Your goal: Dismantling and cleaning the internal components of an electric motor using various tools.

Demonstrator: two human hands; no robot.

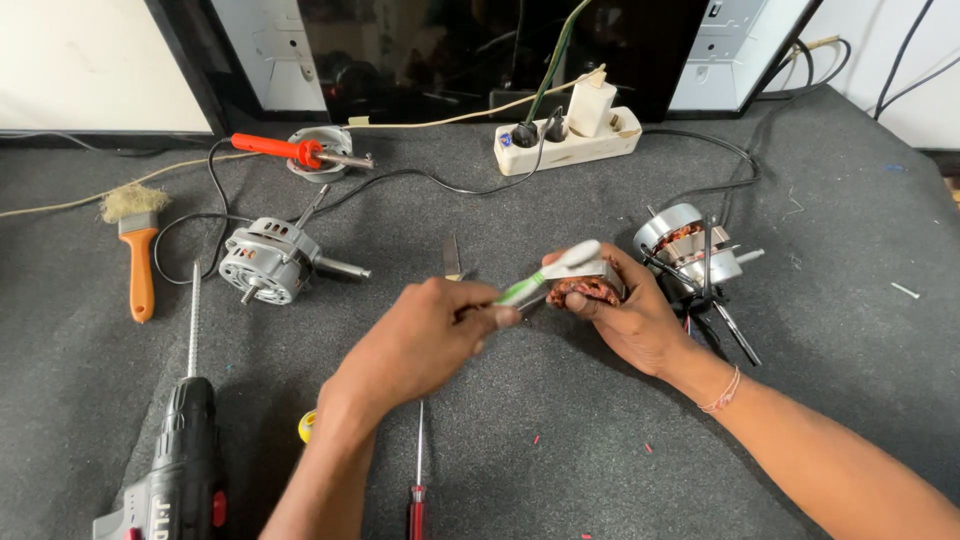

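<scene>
Hands working a toothbrush against a copper-wound motor part over a dark felt bench.

Nearest edge: black cordless drill [175,465] at left, red-handled screwdriver [417,480] lying under the forearms. Left hand [425,335] pinched shut on the green-white toothbrush [550,272], its head touching the stator [588,285]. Right hand [625,315] wrapped closed around that stator, just beside a second opened motor [690,250] with loose wires. Further left: silver motor [270,260] with shaft, orange-handled brush [138,250]. Far back: red soldering iron [295,152] resting on a round metal part, white power strip [570,135] with plugs in.
</scene>
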